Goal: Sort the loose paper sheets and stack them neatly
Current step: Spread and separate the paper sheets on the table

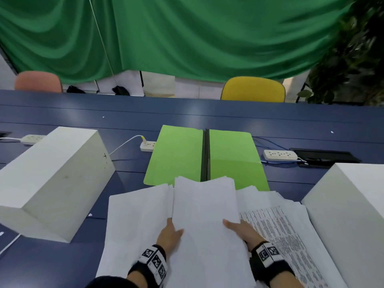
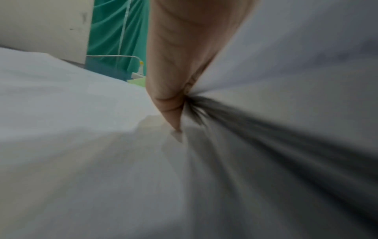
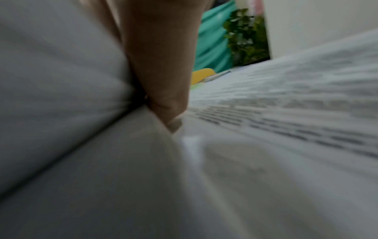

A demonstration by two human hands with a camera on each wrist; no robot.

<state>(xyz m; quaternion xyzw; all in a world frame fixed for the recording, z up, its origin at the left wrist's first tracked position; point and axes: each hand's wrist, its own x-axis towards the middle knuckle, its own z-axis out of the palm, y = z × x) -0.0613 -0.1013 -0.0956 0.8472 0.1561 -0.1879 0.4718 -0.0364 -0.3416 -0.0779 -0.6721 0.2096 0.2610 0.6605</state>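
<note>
A bundle of blank white sheets (image 1: 204,215) is tilted up off the table in front of me. My left hand (image 1: 171,230) grips its left edge, thumb on top and fingers hidden underneath. My right hand (image 1: 236,228) grips the right edge the same way. In the left wrist view my left hand (image 2: 166,97) pinches into the edge of the bundle (image 2: 286,64). In the right wrist view my right hand (image 3: 163,100) clamps the bundle (image 3: 61,72). More blank sheets (image 1: 137,217) lie loose on the left. Printed sheets (image 1: 280,227) are fanned out on the right.
An open green folder (image 1: 176,154) lies just beyond the papers on the blue table (image 1: 187,113). White boxes stand at the left (image 1: 52,173) and right (image 1: 353,204). Power strips (image 1: 279,155) with cables lie farther back. Pink and yellow chairs (image 1: 252,88) stand behind the table.
</note>
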